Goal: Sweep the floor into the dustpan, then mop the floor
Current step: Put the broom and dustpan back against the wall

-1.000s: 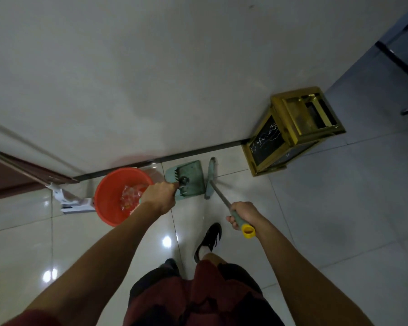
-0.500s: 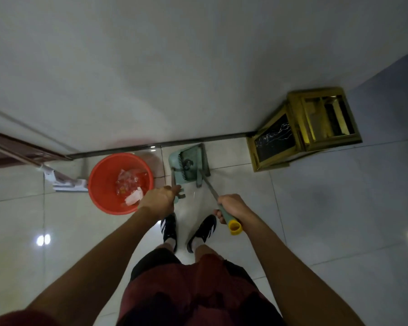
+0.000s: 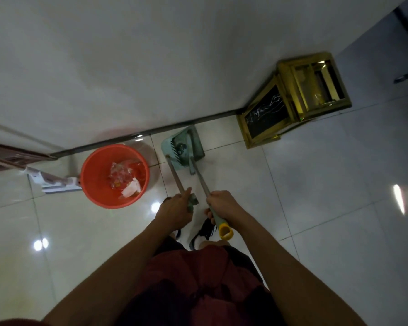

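A pale green dustpan [image 3: 172,147] stands on the tiled floor against the wall's dark skirting, its comb teeth facing me. My left hand [image 3: 174,209] is shut on the dustpan's long handle [image 3: 174,174]. My right hand [image 3: 222,203] is shut on the broom handle [image 3: 201,178], whose yellow end cap [image 3: 225,231] sticks out behind my wrist. The green broom head [image 3: 194,144] rests upright inside the dustpan. A flat mop [image 3: 57,183] leans against the wall at the left, its white head on the floor.
An orange bucket [image 3: 92,187] holding plastic wrappers and paper stands between the mop and the dustpan. A gold-framed bin [image 3: 292,102] sits by the wall to the right. My black shoes [image 3: 204,231] are just below my hands. Glossy tiles reflect ceiling lights.
The broom head has swung from beside the dustpan to inside it. My left hand has slid from the dustpan's body up its handle, and both hands now sit close together.
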`<state>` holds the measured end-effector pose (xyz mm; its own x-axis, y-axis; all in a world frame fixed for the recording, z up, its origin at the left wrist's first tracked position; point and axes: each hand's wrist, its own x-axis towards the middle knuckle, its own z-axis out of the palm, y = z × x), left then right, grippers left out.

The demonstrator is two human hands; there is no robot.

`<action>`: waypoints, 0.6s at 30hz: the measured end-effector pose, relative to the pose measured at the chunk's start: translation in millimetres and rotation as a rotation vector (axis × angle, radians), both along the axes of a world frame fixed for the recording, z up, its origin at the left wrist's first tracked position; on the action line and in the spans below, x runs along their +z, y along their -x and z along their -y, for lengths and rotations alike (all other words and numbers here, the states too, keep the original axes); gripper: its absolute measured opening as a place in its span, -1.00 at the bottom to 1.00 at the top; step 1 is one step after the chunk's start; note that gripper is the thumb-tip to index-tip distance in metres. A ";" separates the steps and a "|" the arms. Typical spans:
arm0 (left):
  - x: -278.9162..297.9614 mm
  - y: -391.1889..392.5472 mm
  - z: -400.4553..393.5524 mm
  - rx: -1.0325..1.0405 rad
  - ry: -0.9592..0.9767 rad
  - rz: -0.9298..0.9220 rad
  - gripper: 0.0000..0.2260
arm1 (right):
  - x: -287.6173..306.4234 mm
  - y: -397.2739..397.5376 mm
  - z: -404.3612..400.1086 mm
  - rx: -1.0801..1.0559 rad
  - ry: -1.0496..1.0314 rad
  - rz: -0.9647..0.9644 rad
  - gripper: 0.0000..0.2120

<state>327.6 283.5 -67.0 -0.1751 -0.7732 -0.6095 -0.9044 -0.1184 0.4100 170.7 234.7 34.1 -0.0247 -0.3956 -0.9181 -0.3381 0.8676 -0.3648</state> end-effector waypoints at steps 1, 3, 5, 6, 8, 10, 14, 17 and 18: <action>-1.5 3.4 -2.4 0.005 0.016 0.011 -0.32 | -0.4 0.3 -6.3 0.029 0.003 -0.003 -0.84; -3.5 10.0 -6.3 0.006 0.036 0.043 -0.33 | -3.0 2.9 -16.8 0.092 0.018 -0.014 -0.81; -3.5 15.6 -8.6 0.010 0.029 0.066 -0.32 | -5.4 7.0 -26.0 0.154 0.039 -0.022 -0.79; -3.4 18.2 -10.0 0.017 0.024 0.067 -0.32 | -6.1 9.1 -30.3 0.184 0.049 -0.022 -0.79; -2.9 23.0 -13.1 0.028 0.017 0.067 -0.32 | -7.6 12.2 -38.0 0.243 0.070 -0.022 -0.79; -2.5 27.3 -15.6 0.028 -0.001 0.064 -0.32 | -6.9 16.9 -42.8 0.263 0.089 -0.029 -0.79; -3.9 35.6 -28.7 -0.016 -0.030 0.097 -0.30 | -4.1 30.8 -41.6 0.212 0.086 -0.010 -0.79; -7.1 41.7 -33.7 -0.037 -0.027 0.113 -0.29 | -4.5 33.3 -41.6 0.269 0.086 -0.013 -0.79; -7.5 43.9 -32.9 -0.041 -0.018 0.117 -0.30 | -4.3 31.8 -42.8 0.295 0.091 -0.016 -0.79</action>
<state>283.6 316.4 -74.6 -0.1335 -0.7554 -0.6415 -0.9500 -0.0867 0.2998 138.9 277.5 29.8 0.0894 -0.4686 -0.8789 -0.5766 0.6952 -0.4293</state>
